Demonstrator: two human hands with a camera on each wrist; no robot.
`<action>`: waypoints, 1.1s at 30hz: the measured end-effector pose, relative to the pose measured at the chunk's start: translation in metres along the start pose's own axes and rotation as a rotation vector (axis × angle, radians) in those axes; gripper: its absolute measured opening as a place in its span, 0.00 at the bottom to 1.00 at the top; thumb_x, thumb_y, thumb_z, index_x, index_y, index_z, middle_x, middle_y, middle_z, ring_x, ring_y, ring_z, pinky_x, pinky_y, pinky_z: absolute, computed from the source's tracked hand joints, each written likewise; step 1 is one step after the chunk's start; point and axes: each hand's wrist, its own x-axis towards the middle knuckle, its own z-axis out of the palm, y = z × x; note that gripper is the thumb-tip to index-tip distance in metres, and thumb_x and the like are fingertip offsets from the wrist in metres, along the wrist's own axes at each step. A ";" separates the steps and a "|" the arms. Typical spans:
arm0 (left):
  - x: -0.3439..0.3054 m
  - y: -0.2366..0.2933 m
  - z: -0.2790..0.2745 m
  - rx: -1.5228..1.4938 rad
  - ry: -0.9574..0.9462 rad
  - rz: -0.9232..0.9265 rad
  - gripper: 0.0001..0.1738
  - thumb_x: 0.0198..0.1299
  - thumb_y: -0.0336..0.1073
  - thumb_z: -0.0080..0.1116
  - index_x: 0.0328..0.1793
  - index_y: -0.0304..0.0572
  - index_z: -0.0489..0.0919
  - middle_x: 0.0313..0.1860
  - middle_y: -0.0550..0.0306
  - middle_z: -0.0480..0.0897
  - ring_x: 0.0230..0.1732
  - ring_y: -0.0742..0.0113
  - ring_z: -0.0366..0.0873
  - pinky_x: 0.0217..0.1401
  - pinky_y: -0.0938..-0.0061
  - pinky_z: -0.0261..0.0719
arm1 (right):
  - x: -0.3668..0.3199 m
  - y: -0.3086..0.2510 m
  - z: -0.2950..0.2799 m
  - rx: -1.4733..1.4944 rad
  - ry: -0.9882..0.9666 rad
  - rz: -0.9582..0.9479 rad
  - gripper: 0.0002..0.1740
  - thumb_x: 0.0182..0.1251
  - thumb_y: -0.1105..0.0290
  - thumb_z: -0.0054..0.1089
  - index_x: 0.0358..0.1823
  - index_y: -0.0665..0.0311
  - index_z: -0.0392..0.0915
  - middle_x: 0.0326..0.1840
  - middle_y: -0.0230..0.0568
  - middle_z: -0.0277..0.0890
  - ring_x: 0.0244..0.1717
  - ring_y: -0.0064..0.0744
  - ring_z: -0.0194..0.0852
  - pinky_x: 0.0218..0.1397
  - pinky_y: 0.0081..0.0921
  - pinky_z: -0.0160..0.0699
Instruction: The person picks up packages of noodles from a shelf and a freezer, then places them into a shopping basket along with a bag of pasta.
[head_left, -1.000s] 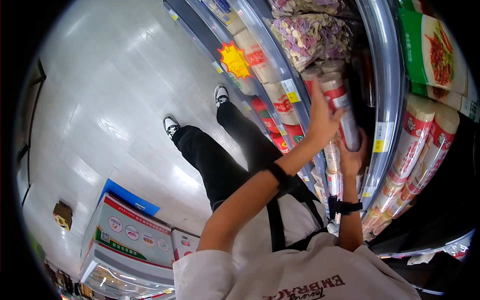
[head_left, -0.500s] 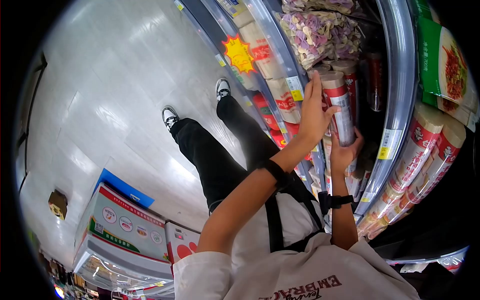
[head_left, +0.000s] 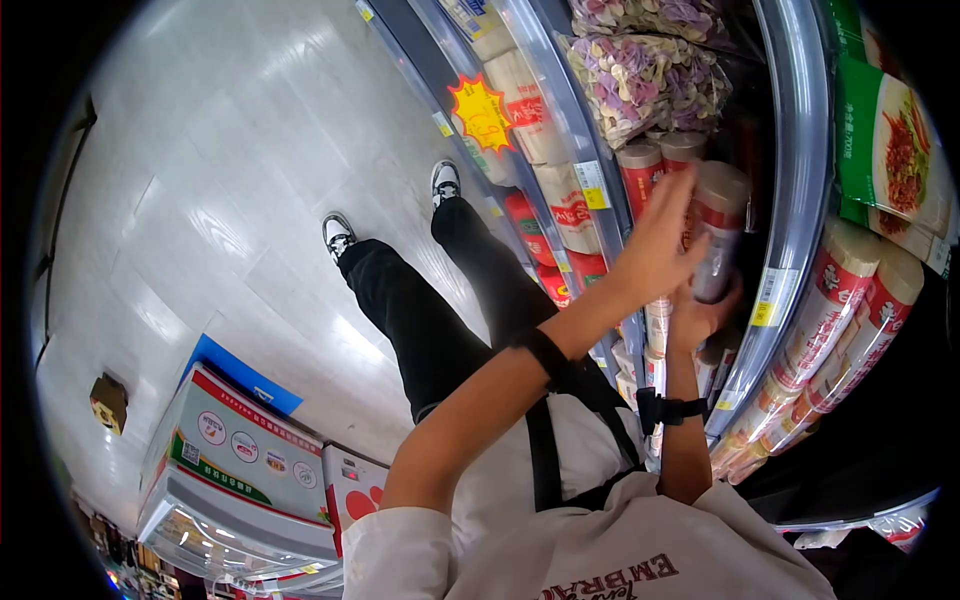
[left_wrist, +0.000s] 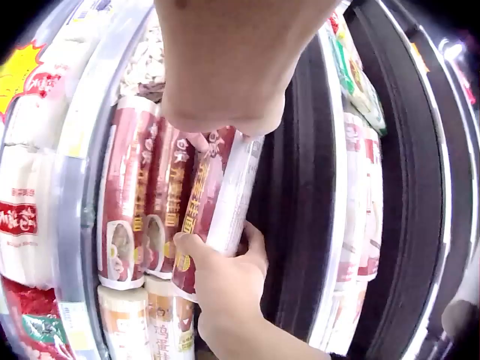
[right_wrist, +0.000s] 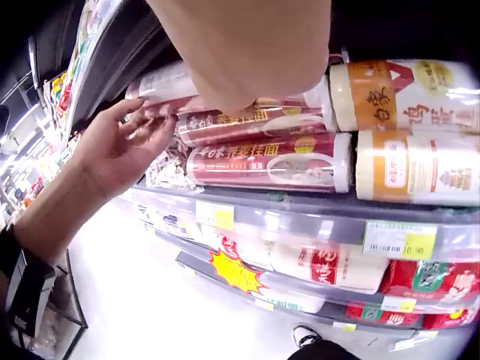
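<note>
A red-labelled roll (head_left: pixel 716 225) leans at an angle over the shelf, in line with red packs (left_wrist: pixel 124 187). My right hand (head_left: pixel 702 315) grips its lower end; the left wrist view shows the thumb and fingers of this hand (left_wrist: pixel 229 285) around the roll (left_wrist: pixel 225 195). At the upper end is my left hand (head_left: pixel 655 245), its fingers extended along the roll's side and its thumb near the label. In the right wrist view my left hand (right_wrist: pixel 124 150) is beside the end of the roll (right_wrist: pixel 169 86), fingers loosely bent; a forearm hides some of the contact.
Bags of pale purple pieces (head_left: pixel 650 85) lie beyond the rolls. Clear shelf rails (head_left: pixel 790 200) run along both sides, with price tags. More rolls (head_left: pixel 835 290) and a green pack (head_left: pixel 885 150) are at the right. A freezer (head_left: pixel 240 480) stands at the lower left.
The roll has moved right, away from the neighbouring rolls, and both hands have moved with it. Two red-labelled rolls beside it show more fully.
</note>
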 end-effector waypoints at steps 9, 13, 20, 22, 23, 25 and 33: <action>0.094 -0.007 -0.042 1.185 -0.084 0.628 0.24 0.54 0.36 0.55 0.60 0.51 0.76 0.63 0.52 0.71 0.69 0.55 0.63 0.69 0.42 0.57 | 0.039 -0.021 0.002 0.071 -0.029 0.507 0.44 0.49 0.66 0.75 0.68 0.65 0.64 0.70 0.55 0.63 0.70 0.50 0.61 0.74 0.38 0.54; 0.126 -0.023 -0.049 1.300 -0.083 0.695 0.29 0.55 0.38 0.57 0.66 0.61 0.73 0.69 0.55 0.68 0.69 0.55 0.63 0.66 0.39 0.58 | 0.047 0.001 -0.004 0.088 -0.033 0.496 0.46 0.50 0.64 0.74 0.70 0.69 0.60 0.72 0.57 0.61 0.73 0.52 0.57 0.75 0.37 0.52; 0.148 -0.006 -0.036 1.376 -0.219 0.421 0.32 0.62 0.42 0.50 0.75 0.59 0.64 0.76 0.53 0.59 0.76 0.47 0.52 0.70 0.36 0.52 | 0.061 0.003 -0.002 0.089 -0.181 0.403 0.45 0.51 0.68 0.72 0.71 0.68 0.59 0.72 0.55 0.61 0.74 0.49 0.57 0.76 0.38 0.51; 0.147 -0.008 -0.040 1.328 -0.160 0.484 0.28 0.60 0.39 0.51 0.70 0.61 0.71 0.74 0.52 0.62 0.72 0.47 0.58 0.67 0.41 0.57 | 0.066 -0.016 -0.005 0.100 -0.204 0.569 0.43 0.51 0.73 0.71 0.70 0.65 0.62 0.70 0.52 0.65 0.70 0.49 0.62 0.74 0.38 0.56; 0.146 -0.012 -0.041 1.333 -0.180 0.476 0.28 0.60 0.39 0.51 0.70 0.61 0.71 0.74 0.52 0.62 0.72 0.47 0.58 0.67 0.41 0.57 | 0.069 -0.037 -0.011 0.157 -0.228 0.703 0.42 0.50 0.74 0.71 0.69 0.65 0.63 0.69 0.51 0.66 0.68 0.49 0.64 0.73 0.38 0.57; 0.147 -0.017 -0.041 1.215 -0.105 0.482 0.27 0.59 0.38 0.51 0.68 0.60 0.73 0.71 0.51 0.65 0.69 0.48 0.60 0.63 0.44 0.60 | 0.063 0.003 -0.001 0.024 -0.211 0.546 0.42 0.50 0.74 0.71 0.69 0.64 0.64 0.68 0.51 0.67 0.67 0.48 0.66 0.72 0.39 0.59; 0.144 -0.004 -0.049 0.976 0.074 0.595 0.27 0.51 0.31 0.55 0.61 0.41 0.71 0.63 0.43 0.68 0.65 0.43 0.63 0.63 0.49 0.63 | 0.059 0.015 0.002 0.043 -0.162 0.409 0.42 0.51 0.74 0.70 0.70 0.62 0.62 0.70 0.51 0.65 0.69 0.50 0.63 0.74 0.41 0.56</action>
